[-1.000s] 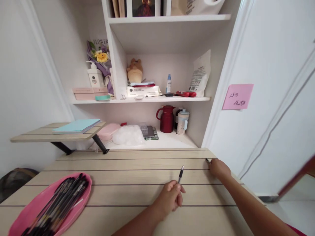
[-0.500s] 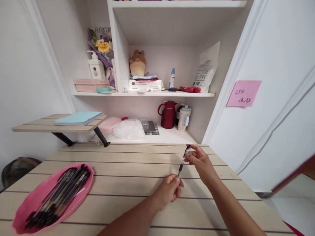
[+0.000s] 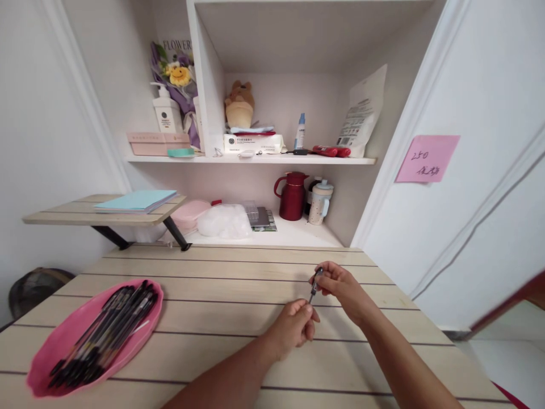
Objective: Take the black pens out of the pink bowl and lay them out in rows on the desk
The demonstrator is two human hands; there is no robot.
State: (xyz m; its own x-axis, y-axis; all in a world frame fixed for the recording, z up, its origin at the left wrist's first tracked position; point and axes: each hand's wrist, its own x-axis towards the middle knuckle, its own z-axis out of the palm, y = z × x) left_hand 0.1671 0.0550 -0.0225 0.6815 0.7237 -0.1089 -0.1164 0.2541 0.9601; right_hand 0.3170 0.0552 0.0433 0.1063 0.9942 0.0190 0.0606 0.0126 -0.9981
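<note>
My left hand (image 3: pixel 293 326) is closed around the lower end of a pen (image 3: pixel 313 294) that points up and away over the table. Thumb and fingers of my right hand (image 3: pixel 340 288) pinch a dark-clipped pen cap (image 3: pixel 318 275) at the pen's upper end. The cap now covers the front of the pen, though my fingers partly hide how far down it sits. To the left, a pink oval tray (image 3: pixel 36 363) holds several black pens (image 3: pixel 106 332) lying in a heap, with a thin white stick among them.
A slatted wooden table (image 3: pixel 204 318) lies under my hands. A small raised stand (image 3: pixel 51 211) carries blue paper (image 3: pixel 136 200) at the back left. Behind are white shelves with a red jug (image 3: pixel 292 196), a cup (image 3: pixel 320 203) and a plastic bag (image 3: pixel 225 221).
My right hand has come down and toward my left hand, bringing the cap over the pen's front end, which was bare before. My left hand has stayed almost in place.
</note>
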